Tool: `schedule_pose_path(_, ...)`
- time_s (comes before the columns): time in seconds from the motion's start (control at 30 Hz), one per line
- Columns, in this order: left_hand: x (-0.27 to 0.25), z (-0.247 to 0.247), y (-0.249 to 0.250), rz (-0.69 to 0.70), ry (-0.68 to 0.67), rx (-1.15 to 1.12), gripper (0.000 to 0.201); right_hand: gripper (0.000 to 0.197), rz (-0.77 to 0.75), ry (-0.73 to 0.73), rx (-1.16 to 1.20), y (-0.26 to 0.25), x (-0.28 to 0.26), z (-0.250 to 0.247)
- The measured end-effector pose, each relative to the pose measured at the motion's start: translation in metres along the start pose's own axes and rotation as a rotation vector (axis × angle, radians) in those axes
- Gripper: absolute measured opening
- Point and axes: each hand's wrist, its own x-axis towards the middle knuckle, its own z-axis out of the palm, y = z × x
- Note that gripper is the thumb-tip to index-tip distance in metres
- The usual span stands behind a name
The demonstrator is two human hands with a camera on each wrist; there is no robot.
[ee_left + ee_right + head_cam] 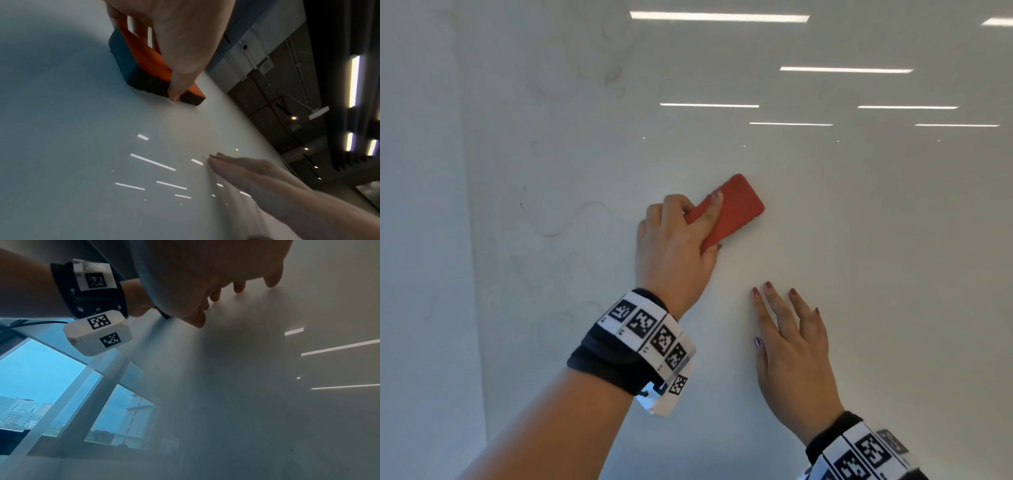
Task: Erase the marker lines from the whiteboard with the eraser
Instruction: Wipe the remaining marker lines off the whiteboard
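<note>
Whiteboard (859, 212) is filling nearly the whole head view as I am working through the wiping step, with the surface around the eraser looking clean and only faint grey marker lines (571, 219) showing well off to the left, a wavy trace level with my knuckles and dimmer loops above and below it. Ceiling lights are reflecting as bright bars across the upper right of the board. I am judging the job as mostly done in the middle but not yet finished on that left side, so the next move is calling for me to be dragging the pad leftward, flat and with firm pressure, over those ghost traces.

I am bracing my right hand (794, 353) on the board below and to the right of the eraser, fingers straight and spread, holding nothing. My left hand (674, 246) is wrapping around the red eraser (736, 205), thumb on one long edge and fingers over the back and far edge.

In the left wrist view the eraser's dark felt pad (148, 84) is sitting against the board, the red back under my palm. The eraser is angling up and to the right, its free end poking past my fingertips.
</note>
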Motion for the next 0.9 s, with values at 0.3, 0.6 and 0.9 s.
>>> schedule_pose_path(0.3,-0.044,0.011,0.005,0.039,-0.039,-0.011,0.067,0.057,-0.039,0.059,0.057,0.006,0.013,-0.003)
schedule_pose_path(0.6,-0.001,-0.008,-0.029,-0.109,0.048,0.071,0.066,0.058,-0.045,0.13,0.031,0.021,0.077,-0.023)
schedule_pose_path(0.9,0.061,-0.035,-0.064,-0.237,0.049,0.124,0.068,0.057,-0.049,0.109,0.006,0.021,0.112,-0.032)
